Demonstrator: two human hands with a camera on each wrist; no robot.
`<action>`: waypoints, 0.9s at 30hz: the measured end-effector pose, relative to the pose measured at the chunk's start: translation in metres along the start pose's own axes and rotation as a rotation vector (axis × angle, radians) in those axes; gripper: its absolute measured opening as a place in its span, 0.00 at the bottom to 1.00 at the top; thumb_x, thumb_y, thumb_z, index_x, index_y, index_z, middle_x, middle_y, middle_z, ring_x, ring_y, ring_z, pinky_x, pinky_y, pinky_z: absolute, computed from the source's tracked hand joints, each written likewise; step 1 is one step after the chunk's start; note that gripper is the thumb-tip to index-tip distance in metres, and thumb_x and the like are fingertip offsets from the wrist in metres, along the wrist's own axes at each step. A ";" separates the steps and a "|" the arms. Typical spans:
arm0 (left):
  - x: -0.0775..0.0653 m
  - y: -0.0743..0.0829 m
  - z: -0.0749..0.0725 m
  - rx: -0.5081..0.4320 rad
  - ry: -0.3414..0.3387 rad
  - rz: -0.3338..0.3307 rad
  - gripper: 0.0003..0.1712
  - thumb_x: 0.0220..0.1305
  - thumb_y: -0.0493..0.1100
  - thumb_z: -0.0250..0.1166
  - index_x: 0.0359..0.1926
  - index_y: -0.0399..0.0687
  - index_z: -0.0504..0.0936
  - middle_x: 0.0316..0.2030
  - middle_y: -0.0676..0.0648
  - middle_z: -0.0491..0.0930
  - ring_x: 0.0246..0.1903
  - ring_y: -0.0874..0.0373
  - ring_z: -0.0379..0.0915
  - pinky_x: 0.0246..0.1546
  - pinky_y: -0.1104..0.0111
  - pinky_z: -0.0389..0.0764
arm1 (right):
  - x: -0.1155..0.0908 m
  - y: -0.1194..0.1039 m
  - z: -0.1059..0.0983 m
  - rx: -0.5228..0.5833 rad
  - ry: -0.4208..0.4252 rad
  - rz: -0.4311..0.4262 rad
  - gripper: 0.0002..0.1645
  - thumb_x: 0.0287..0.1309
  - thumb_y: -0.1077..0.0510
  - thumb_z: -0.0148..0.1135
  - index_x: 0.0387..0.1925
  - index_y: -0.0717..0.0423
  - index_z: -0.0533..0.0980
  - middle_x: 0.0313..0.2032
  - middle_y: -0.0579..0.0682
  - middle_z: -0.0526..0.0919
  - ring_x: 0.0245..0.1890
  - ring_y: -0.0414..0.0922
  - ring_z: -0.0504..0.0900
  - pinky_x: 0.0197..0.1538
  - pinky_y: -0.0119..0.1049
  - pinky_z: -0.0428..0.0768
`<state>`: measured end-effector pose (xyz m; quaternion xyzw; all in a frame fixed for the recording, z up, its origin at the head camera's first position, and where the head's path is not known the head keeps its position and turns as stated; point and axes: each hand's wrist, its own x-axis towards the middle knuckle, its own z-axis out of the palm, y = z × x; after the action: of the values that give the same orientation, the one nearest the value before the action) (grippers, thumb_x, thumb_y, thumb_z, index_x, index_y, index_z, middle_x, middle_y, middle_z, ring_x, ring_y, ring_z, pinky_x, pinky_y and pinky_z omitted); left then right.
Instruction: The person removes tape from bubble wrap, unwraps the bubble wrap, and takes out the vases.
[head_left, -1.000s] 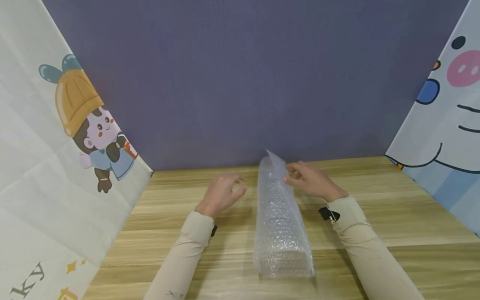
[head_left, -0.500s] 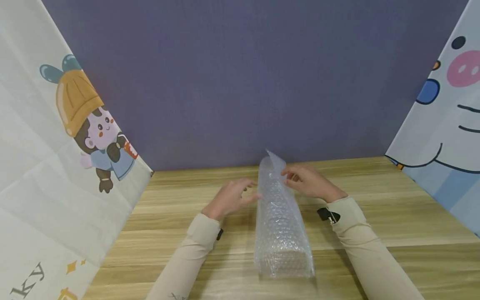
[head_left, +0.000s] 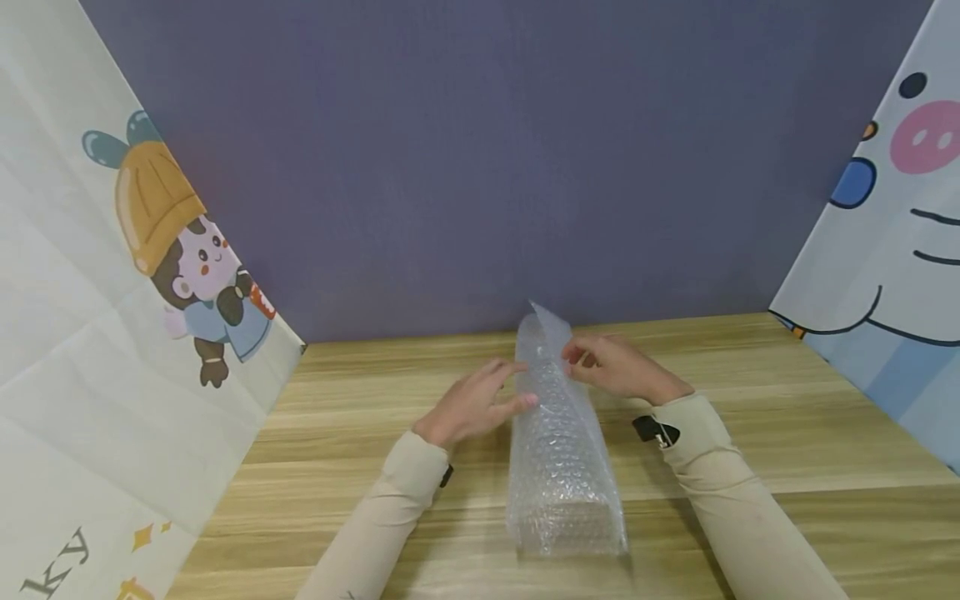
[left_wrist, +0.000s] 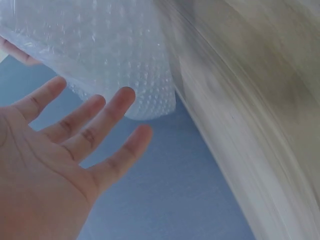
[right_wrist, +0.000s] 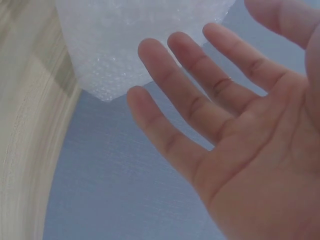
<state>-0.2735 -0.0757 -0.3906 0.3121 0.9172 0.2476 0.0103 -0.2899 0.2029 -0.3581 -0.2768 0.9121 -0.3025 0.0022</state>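
A long bundle of clear bubble wrap (head_left: pixel 558 442) lies on the wooden table, running away from the person. Its upper flap (head_left: pixel 553 329) stands up slightly at the far end. My left hand (head_left: pixel 476 404) is at the bundle's left side, its thumb and index fingertips overlapping the wrap in the head view. Across from it, my right hand (head_left: pixel 615 367) has its thumb and fingertips at the flap's right edge. In the left wrist view the fingers (left_wrist: pixel 112 115) are spread and loosely bent beside the wrap. Relaxed fingers (right_wrist: pixel 175 85) also show in the right wrist view. What the wrap encloses is hidden.
A wood-grain table (head_left: pixel 360 358) extends to a dark purple-blue panel (head_left: pixel 480 167) at the back. White printed sheets stand on both sides, with a cartoon figure (head_left: pixel 202 250) on the left and a pink-snouted animal (head_left: pixel 926 137) on the right.
My left hand has moved right, from beside the bundle to its left edge. My right hand has shifted slightly down along the flap's edge. The bundle has stayed in place.
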 end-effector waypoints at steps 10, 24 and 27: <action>0.002 0.007 0.008 -0.042 -0.035 -0.012 0.47 0.65 0.82 0.43 0.80 0.72 0.52 0.79 0.47 0.58 0.72 0.44 0.65 0.67 0.40 0.71 | 0.001 -0.004 0.001 0.000 -0.066 0.031 0.27 0.70 0.43 0.62 0.59 0.58 0.78 0.55 0.58 0.84 0.52 0.54 0.84 0.51 0.49 0.85; 0.001 0.013 0.012 -0.030 -0.071 -0.029 0.48 0.66 0.82 0.42 0.81 0.73 0.47 0.80 0.42 0.53 0.74 0.38 0.61 0.66 0.37 0.71 | -0.004 -0.010 -0.001 -0.068 -0.145 0.067 0.38 0.66 0.37 0.62 0.66 0.59 0.73 0.64 0.59 0.79 0.59 0.56 0.81 0.58 0.55 0.82; 0.001 0.013 0.013 -0.034 -0.080 -0.030 0.48 0.66 0.82 0.41 0.81 0.73 0.46 0.81 0.42 0.52 0.75 0.38 0.59 0.67 0.38 0.70 | -0.005 -0.011 -0.001 -0.068 -0.145 0.066 0.35 0.67 0.41 0.62 0.65 0.59 0.74 0.63 0.59 0.79 0.59 0.56 0.82 0.59 0.55 0.82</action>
<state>-0.2650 -0.0607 -0.3960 0.3078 0.9162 0.2503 0.0557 -0.2802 0.1985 -0.3522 -0.2679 0.9278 -0.2504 0.0690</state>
